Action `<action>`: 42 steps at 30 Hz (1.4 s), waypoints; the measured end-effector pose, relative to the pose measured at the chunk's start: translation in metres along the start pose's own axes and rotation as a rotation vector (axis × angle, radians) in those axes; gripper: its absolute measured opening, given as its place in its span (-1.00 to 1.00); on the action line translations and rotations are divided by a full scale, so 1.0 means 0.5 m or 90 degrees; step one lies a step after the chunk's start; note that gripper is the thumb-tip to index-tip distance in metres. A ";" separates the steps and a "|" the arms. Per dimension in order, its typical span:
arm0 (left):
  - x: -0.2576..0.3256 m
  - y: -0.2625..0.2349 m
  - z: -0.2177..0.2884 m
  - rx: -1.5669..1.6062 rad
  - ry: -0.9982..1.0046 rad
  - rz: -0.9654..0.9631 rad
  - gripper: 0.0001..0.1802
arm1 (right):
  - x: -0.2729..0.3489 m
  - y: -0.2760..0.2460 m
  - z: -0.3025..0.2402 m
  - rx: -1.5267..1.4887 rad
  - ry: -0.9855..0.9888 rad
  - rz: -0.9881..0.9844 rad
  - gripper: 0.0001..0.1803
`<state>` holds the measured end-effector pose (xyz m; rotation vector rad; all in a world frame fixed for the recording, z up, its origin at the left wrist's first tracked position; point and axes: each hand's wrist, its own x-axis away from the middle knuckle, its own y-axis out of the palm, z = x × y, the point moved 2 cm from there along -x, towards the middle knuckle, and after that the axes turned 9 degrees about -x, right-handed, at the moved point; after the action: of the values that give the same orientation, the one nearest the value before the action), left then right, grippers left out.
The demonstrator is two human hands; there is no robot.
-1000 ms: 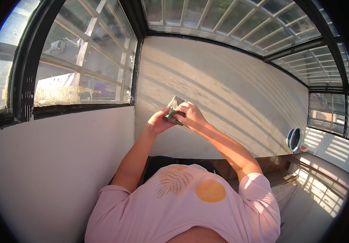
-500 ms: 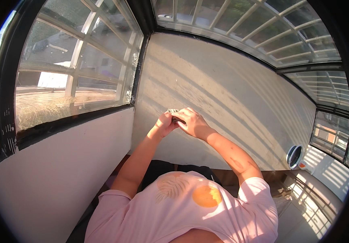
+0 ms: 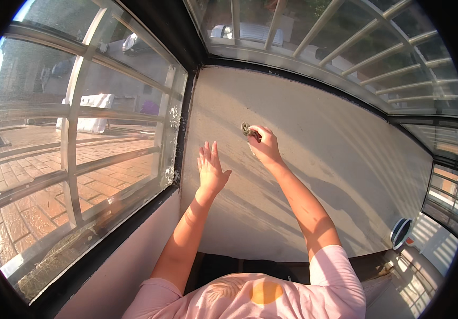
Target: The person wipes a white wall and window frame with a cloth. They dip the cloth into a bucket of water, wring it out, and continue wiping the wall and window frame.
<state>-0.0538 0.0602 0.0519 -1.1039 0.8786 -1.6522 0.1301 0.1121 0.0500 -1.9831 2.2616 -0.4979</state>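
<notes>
Left hand (image 3: 212, 174) has come off the cloth (image 3: 245, 128) in the right hand (image 3: 265, 148).

Small crumpled wad (image 3: 247, 129), centre: grey-green
Short-sleeved cloth shirt (image 3: 306, 302), bottom: pale pink, orange disc (image 3: 266, 292)
Rectangular brick paving (image 3: 109, 183), left: orange-brown

The right hand (image 3: 263, 146) grips a crumpled grey-green cloth (image 3: 246, 128) toward ten o'clock. At the right hand's eight o'clock, the left hand (image 3: 211, 173) extends its fingers.
</notes>
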 end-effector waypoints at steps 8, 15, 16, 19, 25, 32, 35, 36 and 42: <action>-0.097 0.066 -0.020 -0.169 -0.096 -0.343 0.67 | -0.216 0.081 0.027 -0.187 0.066 -0.037 -0.72; -0.109 0.090 -0.039 -0.184 -0.099 -0.394 0.72 | -0.202 0.073 0.021 -0.304 0.224 -0.336 -0.68; -0.111 0.094 -0.032 -0.182 -0.090 -0.396 0.73 | -0.199 0.062 0.023 -0.259 0.237 -0.331 -0.68; -0.115 0.105 -0.036 -0.187 -0.087 -0.407 0.76 | -0.199 0.057 0.065 -0.192 0.207 -0.293 -0.69; -0.118 0.087 -0.027 -0.204 -0.121 -0.440 0.72 | -0.256 -0.004 0.037 0.277 -0.209 0.043 -0.61; -0.117 0.098 -0.029 -0.204 -0.107 -0.444 0.75 | -0.172 0.127 0.080 0.454 -0.205 0.107 -0.49; -0.117 0.092 -0.029 -0.197 -0.102 -0.444 0.74 | -0.209 0.122 0.103 0.460 -0.228 0.150 -0.55; -0.117 0.090 -0.030 -0.194 -0.102 -0.443 0.74 | -0.234 0.106 0.107 0.491 -0.218 0.163 -0.56; -0.123 0.081 -0.019 -0.209 -0.124 -0.470 0.69 | -0.346 0.119 0.088 0.483 -0.333 0.100 -0.58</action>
<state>-0.0402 0.1066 -0.0045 -1.9508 0.6603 -1.9650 0.1121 0.2794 -0.0341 -1.3376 1.5612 -0.6090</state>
